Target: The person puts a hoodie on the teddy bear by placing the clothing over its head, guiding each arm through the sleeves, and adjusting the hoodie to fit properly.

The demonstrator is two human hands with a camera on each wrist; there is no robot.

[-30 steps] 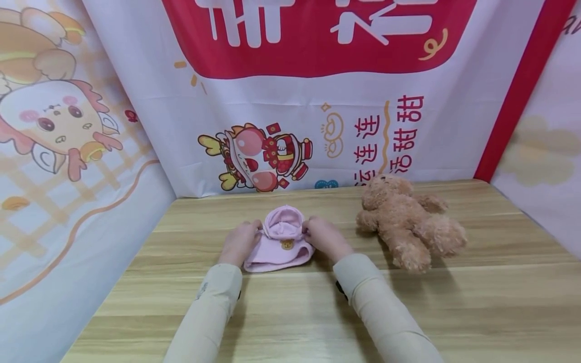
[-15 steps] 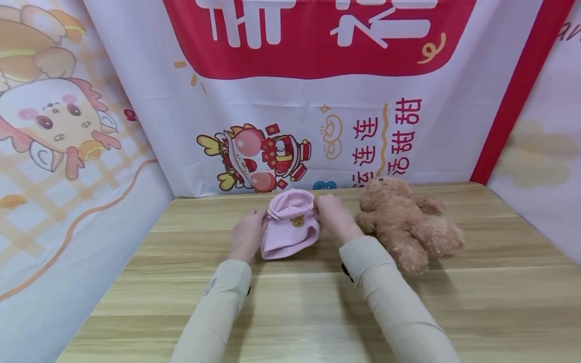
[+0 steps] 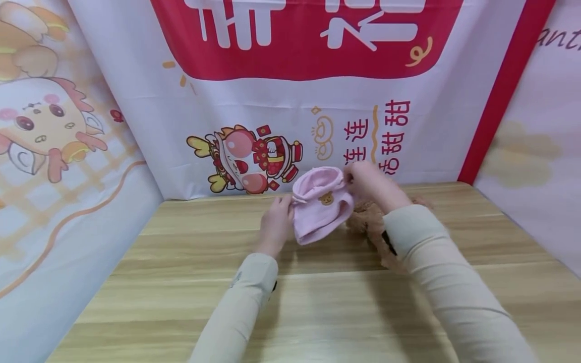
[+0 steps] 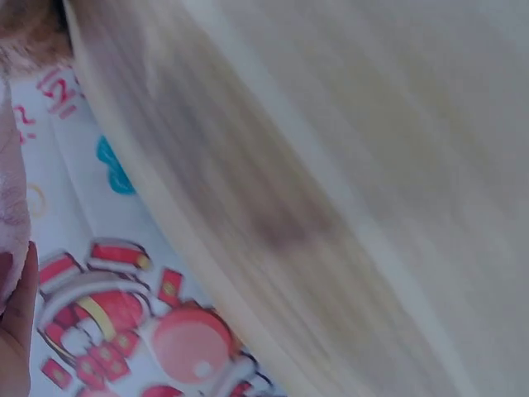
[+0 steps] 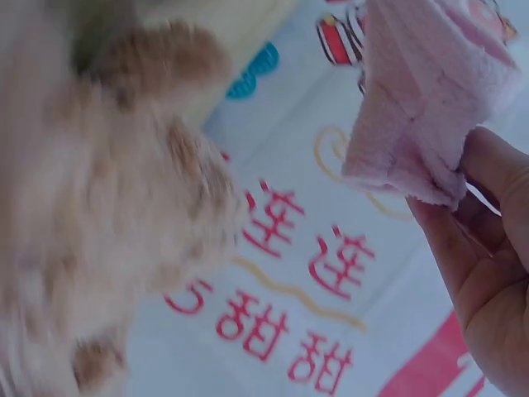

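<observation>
A small pink doll hoodie (image 3: 316, 219) with a bear-face patch is held up off the table in the head view. My left hand (image 3: 276, 227) pinches its left edge, and my right hand (image 3: 373, 185) grips the opposite edge near the neck. Seen from the right wrist, thumb and fingers of the right hand (image 5: 496, 260) pinch the pink fabric (image 5: 421, 107). The left wrist view catches only a sliver of the left hand (image 4: 18, 331) and the cloth (image 4: 10, 190). A brown teddy bear (image 3: 374, 232) lies behind the right forearm, which hides much of it.
The wood-grain table (image 3: 181, 302) extends below both arms. A white and red printed cloth (image 3: 254, 101) hangs along its back edge. Patterned cloths stand at the left (image 3: 91, 201) and the right (image 3: 531, 176). In the right wrist view the teddy bear (image 5: 140, 190) is close and blurred.
Both hands have lifted the pink hoodie off the table and carried it right and away, toward the teddy bear. The right arm now covers much of the bear. The head view has shifted slightly.
</observation>
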